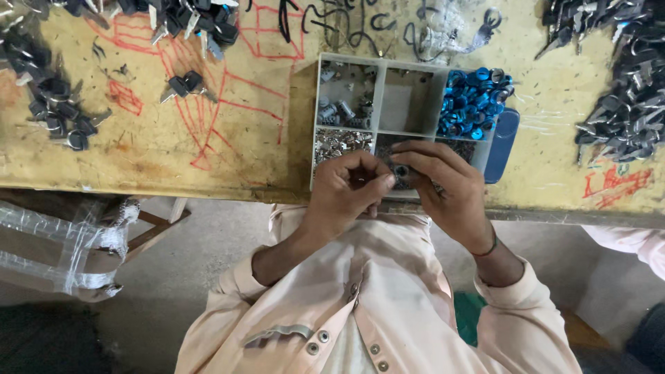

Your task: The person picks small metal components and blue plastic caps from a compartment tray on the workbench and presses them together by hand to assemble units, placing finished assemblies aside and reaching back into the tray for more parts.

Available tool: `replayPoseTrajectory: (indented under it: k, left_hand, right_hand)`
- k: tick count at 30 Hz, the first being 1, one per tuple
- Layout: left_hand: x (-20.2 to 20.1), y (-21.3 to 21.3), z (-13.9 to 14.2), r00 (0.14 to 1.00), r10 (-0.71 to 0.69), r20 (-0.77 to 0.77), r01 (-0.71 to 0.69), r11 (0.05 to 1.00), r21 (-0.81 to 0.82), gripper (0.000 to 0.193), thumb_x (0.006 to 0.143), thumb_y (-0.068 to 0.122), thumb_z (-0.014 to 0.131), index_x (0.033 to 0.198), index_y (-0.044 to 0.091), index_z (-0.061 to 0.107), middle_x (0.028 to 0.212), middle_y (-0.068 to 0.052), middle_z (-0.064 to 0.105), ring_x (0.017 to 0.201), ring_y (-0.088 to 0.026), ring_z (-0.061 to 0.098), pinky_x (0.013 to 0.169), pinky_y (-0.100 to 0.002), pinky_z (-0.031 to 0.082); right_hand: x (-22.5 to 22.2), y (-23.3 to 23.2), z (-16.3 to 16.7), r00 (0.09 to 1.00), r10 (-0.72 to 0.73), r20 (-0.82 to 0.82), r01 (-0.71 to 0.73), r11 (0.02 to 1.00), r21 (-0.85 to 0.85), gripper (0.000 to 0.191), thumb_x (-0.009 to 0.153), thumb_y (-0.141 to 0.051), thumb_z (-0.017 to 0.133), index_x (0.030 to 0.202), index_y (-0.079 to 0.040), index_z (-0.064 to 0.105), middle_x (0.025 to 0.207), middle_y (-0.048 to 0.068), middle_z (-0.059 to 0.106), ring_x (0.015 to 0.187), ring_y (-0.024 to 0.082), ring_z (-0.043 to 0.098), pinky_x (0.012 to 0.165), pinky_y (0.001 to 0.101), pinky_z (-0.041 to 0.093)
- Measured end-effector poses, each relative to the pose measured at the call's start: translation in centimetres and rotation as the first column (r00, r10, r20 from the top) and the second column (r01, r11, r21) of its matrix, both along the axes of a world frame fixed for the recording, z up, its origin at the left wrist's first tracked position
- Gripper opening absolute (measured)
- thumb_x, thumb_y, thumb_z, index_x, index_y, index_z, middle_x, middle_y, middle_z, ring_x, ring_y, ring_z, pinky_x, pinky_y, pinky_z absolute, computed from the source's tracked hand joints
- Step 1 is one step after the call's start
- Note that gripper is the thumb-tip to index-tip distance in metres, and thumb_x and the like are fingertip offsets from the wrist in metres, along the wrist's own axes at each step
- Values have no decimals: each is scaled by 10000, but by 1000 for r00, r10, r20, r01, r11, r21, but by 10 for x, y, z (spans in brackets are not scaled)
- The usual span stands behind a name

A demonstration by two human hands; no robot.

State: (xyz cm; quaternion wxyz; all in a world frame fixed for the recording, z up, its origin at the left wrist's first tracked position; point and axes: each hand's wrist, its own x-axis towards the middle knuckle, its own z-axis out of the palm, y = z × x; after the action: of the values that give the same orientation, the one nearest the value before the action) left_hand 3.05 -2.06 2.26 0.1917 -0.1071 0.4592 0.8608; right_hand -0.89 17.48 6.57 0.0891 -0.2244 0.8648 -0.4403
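My left hand [343,194] and my right hand [447,190] meet over the near edge of a grey compartment tray [379,93]. Between their fingertips they pinch a small round metal lock cylinder [400,170]. My right hand grips it from the right, and the thumb and fingers of my left hand close on it from the left. The tray's far right compartment holds blue rings [471,100]. Its other compartments hold small silver metal parts [339,142]. A red thread circles my right wrist.
The yellow worktable [242,152] carries red scribbles. Piles of black-headed keys lie at the left [55,104], the top [187,21] and the right [627,111]. A blue lid [502,142] sticks out under the tray. Another person's sleeve [634,242] shows at right. A plastic-wrapped frame [69,242] stands lower left.
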Motion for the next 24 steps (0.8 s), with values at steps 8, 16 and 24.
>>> replayPoseTrajectory:
  k: [8, 16, 24]
  left_hand:
    - [3, 6, 9, 1000, 25, -1, -25, 988, -150, 101, 958, 79, 733, 928, 4, 673, 701, 21, 631, 562, -19, 557, 488, -201, 452]
    - [7, 13, 8, 990, 68, -121, -99, 956, -274, 85, 1005, 32, 677, 1036, -11, 610, 873, -21, 617, 672, -58, 610, 566, -222, 526]
    - [7, 11, 2, 921, 8, -389, -158, 921, -356, 221, 924, -14, 777, 1141, 4, 738, 1056, -129, 779, 952, -159, 771, 826, -287, 659]
  right_hand:
    - [6, 5, 3, 974, 38, -225, -26, 998, 56, 462, 840, 170, 687, 1229, -77, 717, 1247, 143, 656, 1091, 294, 702, 909, 375, 589]
    - [6, 14, 7, 927, 176, -332, -128, 978, 163, 565, 719, 127, 716, 1254, -51, 743, 1158, 125, 663, 908, 280, 691, 766, 397, 568]
    - [-12, 12, 38, 998, -39, 46, 36, 998, 56, 226, 882, -29, 797, 1095, -51, 724, 1005, 71, 680, 787, 208, 712, 666, 323, 561]
